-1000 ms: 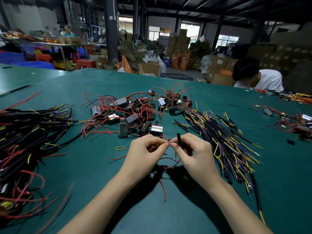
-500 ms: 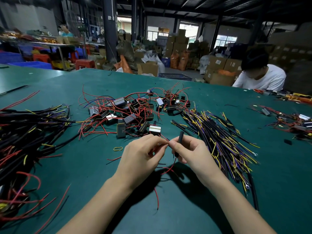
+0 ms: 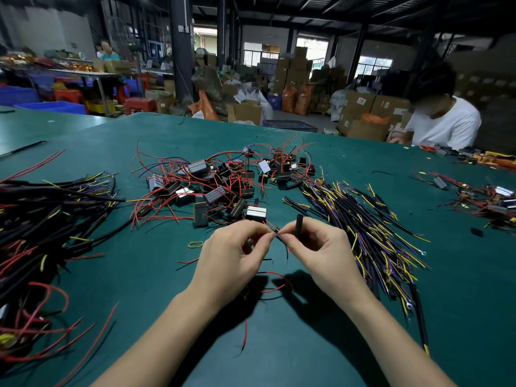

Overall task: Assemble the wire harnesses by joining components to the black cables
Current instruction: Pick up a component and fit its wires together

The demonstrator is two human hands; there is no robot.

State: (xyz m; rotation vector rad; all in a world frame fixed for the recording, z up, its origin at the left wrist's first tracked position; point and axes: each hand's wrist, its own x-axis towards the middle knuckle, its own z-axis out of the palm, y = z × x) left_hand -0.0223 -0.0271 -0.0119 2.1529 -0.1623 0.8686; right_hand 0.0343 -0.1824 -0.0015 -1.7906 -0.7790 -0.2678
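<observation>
Over the green table [image 3: 167, 275], my left hand [image 3: 234, 255] pinches thin red and black wires [image 3: 279, 237] at its fingertips. My right hand [image 3: 321, 252] grips a short black cable [image 3: 299, 223] that sticks up from its fingers, and its fingertips meet the same wires. A red wire [image 3: 275, 289] loops down under both hands. Beyond the hands lies a pile of small black components [image 3: 217, 188] with red leads. To the right lies a heap of black cables [image 3: 363, 227] with yellow and purple ends.
A big tangle of black cables and red wires [image 3: 42, 233] covers the table's left side. A yellow rubber band [image 3: 195, 244] lies left of my hands. Another person in a white shirt [image 3: 444, 124] sits at the far right, with more parts [image 3: 485, 199] nearby.
My hands have drawn slightly apart, so the thin wires now show between the fingertips. The black cable stays upright in my right hand.
</observation>
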